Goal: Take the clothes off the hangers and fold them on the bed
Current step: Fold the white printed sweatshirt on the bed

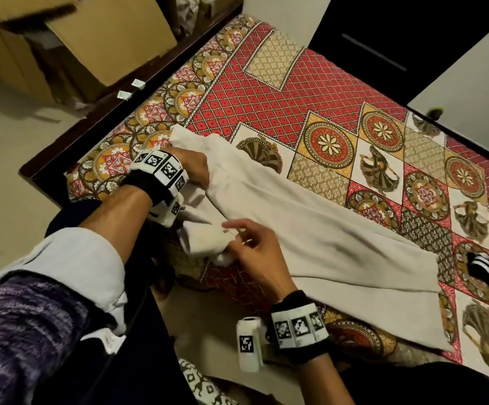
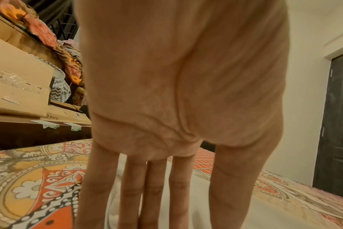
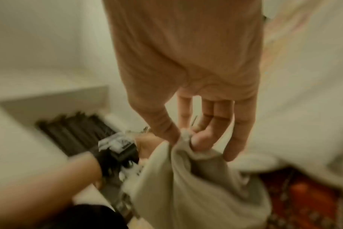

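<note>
The right hand [image 3: 188, 86] is pinching a bunched corner of the pale garment [image 1: 310, 229] between its thumb and a fingertip [image 3: 198, 139], and that is its grip. The left hand [image 1: 192, 168] is lying flat beside it, fingers [image 2: 155, 190] straight, pressing the cloth down onto the bed [image 1: 290, 92]. The garment is stretching away from both hands across the patterned bedspread, with its near end hanging off the edge of the bed.

The pinch is taking only a little bit of cloth, so I think it could slip out. Then the hanging end could drag more of the garment toward the floor.

Farther out from the right hand, a black striped piece of clothing [image 1: 482, 264] is lying just past the garment's far end and could get in the way of a fold. Beyond the left hand, cardboard boxes [image 1: 100, 33] are standing by the bed.
</note>
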The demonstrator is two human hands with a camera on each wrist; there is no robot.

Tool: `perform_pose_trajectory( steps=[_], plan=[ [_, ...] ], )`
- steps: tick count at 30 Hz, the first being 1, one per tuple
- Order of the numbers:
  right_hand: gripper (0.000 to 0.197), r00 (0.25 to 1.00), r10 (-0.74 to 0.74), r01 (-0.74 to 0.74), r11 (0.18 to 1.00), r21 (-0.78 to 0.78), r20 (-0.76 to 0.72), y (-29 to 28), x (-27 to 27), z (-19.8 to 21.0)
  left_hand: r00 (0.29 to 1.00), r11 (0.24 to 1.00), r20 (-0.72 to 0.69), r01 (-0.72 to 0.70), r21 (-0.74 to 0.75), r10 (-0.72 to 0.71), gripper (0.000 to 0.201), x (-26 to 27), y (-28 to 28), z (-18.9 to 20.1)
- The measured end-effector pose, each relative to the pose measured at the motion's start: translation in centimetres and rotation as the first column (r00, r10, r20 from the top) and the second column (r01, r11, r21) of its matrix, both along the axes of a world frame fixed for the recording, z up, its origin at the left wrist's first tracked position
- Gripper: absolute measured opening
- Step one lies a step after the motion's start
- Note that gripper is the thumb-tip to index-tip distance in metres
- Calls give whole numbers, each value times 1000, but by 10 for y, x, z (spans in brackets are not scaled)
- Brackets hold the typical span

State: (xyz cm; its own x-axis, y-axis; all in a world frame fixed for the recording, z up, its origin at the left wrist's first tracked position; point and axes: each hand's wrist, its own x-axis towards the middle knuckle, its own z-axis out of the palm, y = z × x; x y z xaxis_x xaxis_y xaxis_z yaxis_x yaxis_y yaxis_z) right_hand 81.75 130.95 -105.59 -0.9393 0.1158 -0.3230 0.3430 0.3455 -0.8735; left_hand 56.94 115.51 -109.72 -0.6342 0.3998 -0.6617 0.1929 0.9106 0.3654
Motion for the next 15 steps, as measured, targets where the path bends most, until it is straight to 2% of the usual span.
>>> perform_pose_trajectory(
  steps=[1, 2, 3, 5, 6, 8, 10, 11, 13, 15],
  plan=[
    [23, 992, 115, -123, 962, 243, 48, -2, 2, -6, 1000, 1000, -4, 3, -3, -3, 30, 1, 1, 0],
    [23, 971, 206, -238, 876, 420, 120, -6, 5, -11, 1000, 1000, -7, 1, -5, -1, 28, 2, 2, 0],
    [23, 951, 259, -309, 800, 515, 168, -12, 9, -15, 1000, 1000, -10, -4, -6, 4, 27, 2, 4, 0],
    [23, 930, 331, -363, 753, 549, 161, -24, 19, -19, 1000, 1000, -12, -6, -16, 6, 26, 3, 6, 1],
    [22, 922, 367, -376, 770, 515, 124, -30, 23, -18, 1000, 1000, -10, -3, -21, 3, 26, 3, 6, 2],
    [16, 927, 371, -371, 871, 321, 63, -35, 27, -12, 1000, 1000, 3, -4, -24, 4, 26, 3, 5, 4],
    [8, 962, 273, -274, 961, 26, 22, -33, 24, -2, 1000, 1000, 13, -8, -25, 8, 26, 3, 5, 5],
    [6, 983, 181, -178, 975, -130, 14, -30, 20, 5, 1000, 1000, 21, -10, -24, 10, 27, 2, 4, 4],
    [19, 997, -7, 38, 916, -399, 79, -24, 15, 19, 999, 1000, 32, -14, -20, 15, 25, 2, 3, 4],
    [36, 982, -74, 152, 851, -502, 172, -17, 13, 33, 999, 1000, 39, -19, -22, 20, 20, 2, 4, 4]
  ],
)
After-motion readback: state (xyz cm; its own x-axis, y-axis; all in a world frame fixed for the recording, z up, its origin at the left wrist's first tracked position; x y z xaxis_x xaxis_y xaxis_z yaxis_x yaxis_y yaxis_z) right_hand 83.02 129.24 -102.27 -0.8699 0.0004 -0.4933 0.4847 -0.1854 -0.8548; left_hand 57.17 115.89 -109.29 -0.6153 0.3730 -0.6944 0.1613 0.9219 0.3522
